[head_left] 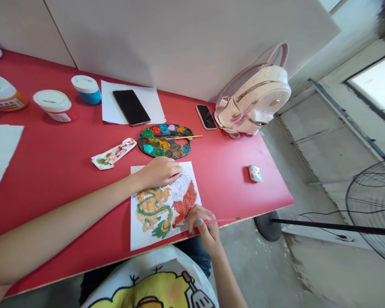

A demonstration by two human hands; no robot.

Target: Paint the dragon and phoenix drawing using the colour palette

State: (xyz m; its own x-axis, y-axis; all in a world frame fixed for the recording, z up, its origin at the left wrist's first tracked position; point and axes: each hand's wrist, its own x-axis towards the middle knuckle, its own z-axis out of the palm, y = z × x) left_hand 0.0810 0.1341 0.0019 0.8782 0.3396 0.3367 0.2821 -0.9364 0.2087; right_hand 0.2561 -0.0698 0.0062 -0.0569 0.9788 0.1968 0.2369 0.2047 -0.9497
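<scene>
My left hand (pixel 165 171) rests on the upper part of a sheet of paper (pixel 136 239), fingers together and curled under; no object shows in it. My right hand (pixel 205 224) pinches a thin pink paintbrush (pixel 223 220) low on the sheet's right side. The brush's handle points right, and its tip is hard to make out by the fingers. On the sheet is a line drawing, partly painted: an orange and green dragon (pixel 152 209) at left and a red winged shape (pixel 186 203) at right. Above my left hand lies a paint palette (pixel 143 147) with several colours and a yellow-handled brush (pixel 192 137) across it.
Left of the palette lies a paint-stained tissue (pixel 114 154). Farther back are a black phone (pixel 131 107) on white paper (pixel 107 102), another phone (pixel 206 116), a pink backpack (pixel 253 102) and paint jars (pixel 90 90). A small packet (pixel 255 173) lies near the red table's right edge; a fan (pixel 375 201) stands beyond.
</scene>
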